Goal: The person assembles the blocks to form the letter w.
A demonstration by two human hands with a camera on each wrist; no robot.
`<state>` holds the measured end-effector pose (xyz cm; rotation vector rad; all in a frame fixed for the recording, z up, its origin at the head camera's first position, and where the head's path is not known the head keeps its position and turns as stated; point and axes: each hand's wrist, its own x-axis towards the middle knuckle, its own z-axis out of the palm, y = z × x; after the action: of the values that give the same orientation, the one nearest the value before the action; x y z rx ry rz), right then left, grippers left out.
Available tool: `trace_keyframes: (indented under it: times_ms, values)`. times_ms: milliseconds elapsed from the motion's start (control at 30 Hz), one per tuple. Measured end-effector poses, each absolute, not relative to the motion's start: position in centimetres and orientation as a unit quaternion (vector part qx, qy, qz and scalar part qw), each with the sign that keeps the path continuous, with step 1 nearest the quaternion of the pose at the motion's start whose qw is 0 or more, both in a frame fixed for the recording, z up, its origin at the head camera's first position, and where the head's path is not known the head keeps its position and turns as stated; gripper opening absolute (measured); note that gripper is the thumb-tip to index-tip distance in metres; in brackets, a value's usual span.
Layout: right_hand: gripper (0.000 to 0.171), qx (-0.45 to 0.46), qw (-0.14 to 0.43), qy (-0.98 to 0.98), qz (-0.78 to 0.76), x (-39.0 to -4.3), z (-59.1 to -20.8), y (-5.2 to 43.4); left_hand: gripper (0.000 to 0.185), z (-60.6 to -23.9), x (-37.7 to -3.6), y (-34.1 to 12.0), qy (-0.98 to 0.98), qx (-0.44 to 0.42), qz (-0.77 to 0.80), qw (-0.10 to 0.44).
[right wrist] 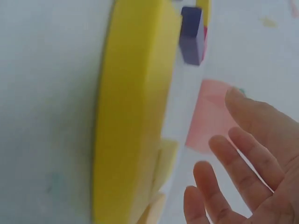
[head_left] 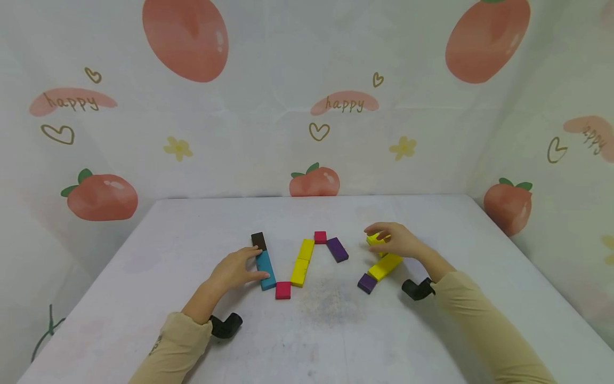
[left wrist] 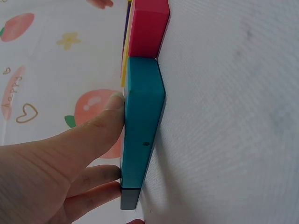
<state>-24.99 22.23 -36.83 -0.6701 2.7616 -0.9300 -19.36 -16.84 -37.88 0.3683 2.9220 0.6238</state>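
Observation:
My left hand [head_left: 234, 269] rests on a blue block [head_left: 266, 271], its thumb near the front end and its fingertips by the joint with a black block [head_left: 258, 240]. In the left wrist view the thumb and fingers lie on top of the blue block [left wrist: 144, 121], uncurled. My right hand [head_left: 400, 241] hovers with spread fingers over a yellow block [head_left: 373, 240] that it partly covers. A second yellow block [head_left: 386, 267] lies just in front, touching a purple block [head_left: 366, 284]. The right wrist view shows that hand [right wrist: 252, 172] apart from the yellow block [right wrist: 128, 112].
Between the hands a zigzag of blocks runs from a red block [head_left: 283, 290] through two yellow blocks [head_left: 303, 261] to another red block [head_left: 320, 237] and a slanted purple block [head_left: 338, 250]. Black wrist devices [head_left: 226, 326] hang under both wrists. A printed cloth [head_left: 249, 133] stands behind the white table.

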Motion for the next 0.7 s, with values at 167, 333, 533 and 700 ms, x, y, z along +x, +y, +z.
trace_keyframes:
  times_ms: [167,333,533,700]
  values:
    - [0.047,-0.185,0.071,0.933,-0.3,-25.2,-37.3,23.4,0.067,-37.8,-19.3,-16.8,0.968,0.121,0.208,0.066]
    - [0.051,-0.164,0.083,0.94,-0.288,-25.2,-37.5,23.7,0.068,-37.8,-19.3,-16.8,0.968,0.122,0.21,0.068]
    - [0.054,-0.181,0.088,0.942,-0.27,-25.1,-37.7,23.8,0.067,-37.9,-19.3,-16.9,0.966,0.124,0.215,0.068]
    - [0.054,-0.194,0.091,0.941,-0.263,-25.2,-37.8,23.8,0.067,-37.9,-19.3,-16.9,0.966,0.124,0.215,0.067]
